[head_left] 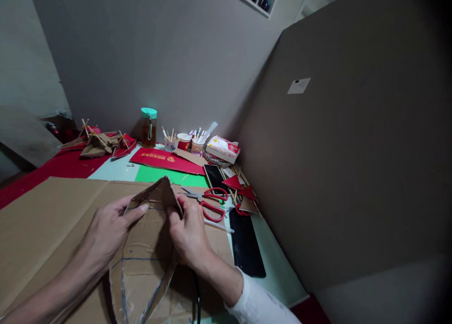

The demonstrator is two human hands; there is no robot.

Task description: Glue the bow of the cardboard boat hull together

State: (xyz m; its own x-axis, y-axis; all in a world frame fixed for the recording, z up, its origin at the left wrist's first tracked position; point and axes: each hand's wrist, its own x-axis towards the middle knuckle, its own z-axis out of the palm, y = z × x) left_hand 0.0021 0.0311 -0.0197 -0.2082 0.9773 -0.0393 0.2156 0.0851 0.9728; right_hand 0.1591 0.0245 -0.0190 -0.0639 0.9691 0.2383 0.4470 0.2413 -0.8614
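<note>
A folded cardboard boat shape (pixel 143 241), brown with blue pen lines inside, is held up between my hands over a cardboard sheet. My left hand (pixel 115 222) grips its left wall near the pointed far end, thumb on the inner face. On the opposite wall, my right hand (pixel 189 227) is closed with the thumb inside and the fingers outside. Just beyond my right hand lie scissors (pixel 213 204) with red handles, their blades partly hidden. A clear glue stick (pixel 219 226) rests beside the right hand.
The large cardboard sheet (pixel 45 220) covers the table's left. Finished-looking cardboard boats (pixel 95 142), a bottle (pixel 149 128), cups of pens and sticks (pixel 198 145), and a red card strip (pixel 165 160) stand or lie behind. A phone (pixel 215 178) and black slab (pixel 246 244) lie right, beside a grey partition (pixel 346 149).
</note>
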